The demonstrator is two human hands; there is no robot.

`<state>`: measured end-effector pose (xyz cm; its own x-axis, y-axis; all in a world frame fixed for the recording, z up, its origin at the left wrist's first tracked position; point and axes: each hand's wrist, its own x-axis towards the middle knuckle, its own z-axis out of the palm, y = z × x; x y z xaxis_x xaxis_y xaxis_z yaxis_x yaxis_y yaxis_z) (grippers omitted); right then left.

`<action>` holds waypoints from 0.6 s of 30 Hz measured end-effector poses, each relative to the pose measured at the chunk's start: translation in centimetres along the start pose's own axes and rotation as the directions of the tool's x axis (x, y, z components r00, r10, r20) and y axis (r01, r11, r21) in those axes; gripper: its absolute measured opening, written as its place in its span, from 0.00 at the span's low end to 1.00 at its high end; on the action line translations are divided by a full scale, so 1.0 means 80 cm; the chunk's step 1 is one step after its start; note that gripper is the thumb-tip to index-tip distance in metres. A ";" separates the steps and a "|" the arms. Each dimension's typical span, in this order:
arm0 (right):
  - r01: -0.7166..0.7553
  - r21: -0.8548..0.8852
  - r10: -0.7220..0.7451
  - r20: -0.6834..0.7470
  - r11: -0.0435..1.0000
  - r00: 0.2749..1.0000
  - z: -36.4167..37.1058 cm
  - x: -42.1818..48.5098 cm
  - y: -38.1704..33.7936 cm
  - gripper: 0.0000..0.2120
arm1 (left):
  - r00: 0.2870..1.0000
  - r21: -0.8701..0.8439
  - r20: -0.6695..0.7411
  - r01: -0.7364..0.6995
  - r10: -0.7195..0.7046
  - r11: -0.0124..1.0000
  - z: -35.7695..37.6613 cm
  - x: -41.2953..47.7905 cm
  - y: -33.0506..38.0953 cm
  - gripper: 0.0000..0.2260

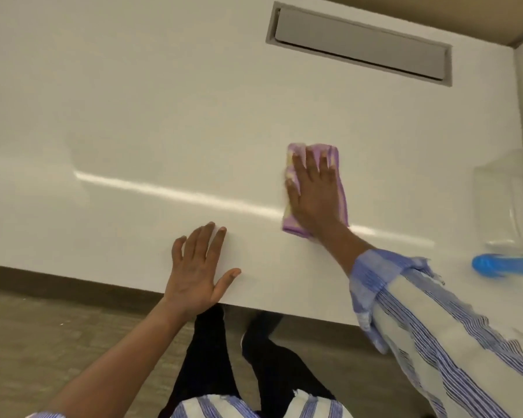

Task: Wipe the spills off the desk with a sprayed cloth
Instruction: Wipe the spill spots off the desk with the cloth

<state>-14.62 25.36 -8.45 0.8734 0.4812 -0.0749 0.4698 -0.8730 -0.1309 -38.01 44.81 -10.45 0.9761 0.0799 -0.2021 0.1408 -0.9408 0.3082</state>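
A folded purple and yellow cloth [340,176] lies on the white desk [133,116], right of centre. My right hand [313,191] presses flat on top of it, fingers spread and pointing away from me. My left hand [198,270] rests flat on the desk near its front edge, fingers apart, holding nothing. A clear spray bottle [511,200] with a blue trigger head [501,265] lies at the right edge of the view. No spill shows on the glossy surface.
A grey cable hatch [360,43] is set into the desk at the back right. The front edge of the desk [103,286] runs across below my left hand, with wood-look floor [43,327] and my dark trouser legs beneath it.
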 end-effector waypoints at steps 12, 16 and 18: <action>0.121 -0.052 -0.122 -0.016 0.991 0.992 -0.021 -0.081 0.222 0.27 | 0.971 0.010 0.054 -0.233 0.232 0.973 0.041 0.016 0.122 0.35; -0.317 -0.009 0.314 -0.102 0.949 0.944 -0.024 -0.063 0.210 0.29 | 0.969 0.048 0.037 -0.247 0.246 0.968 0.048 0.017 0.120 0.35; -0.210 0.023 0.211 -0.086 0.977 0.974 -0.009 -0.085 0.167 0.31 | 0.968 0.067 0.034 -0.252 0.250 0.965 0.049 0.018 0.121 0.35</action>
<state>-14.18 10.35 -9.01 0.9606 0.2774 -0.0160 0.2728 -0.9525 -0.1351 -35.91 34.54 -11.39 0.9741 -0.1693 -0.1500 -0.1212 -0.9506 0.2859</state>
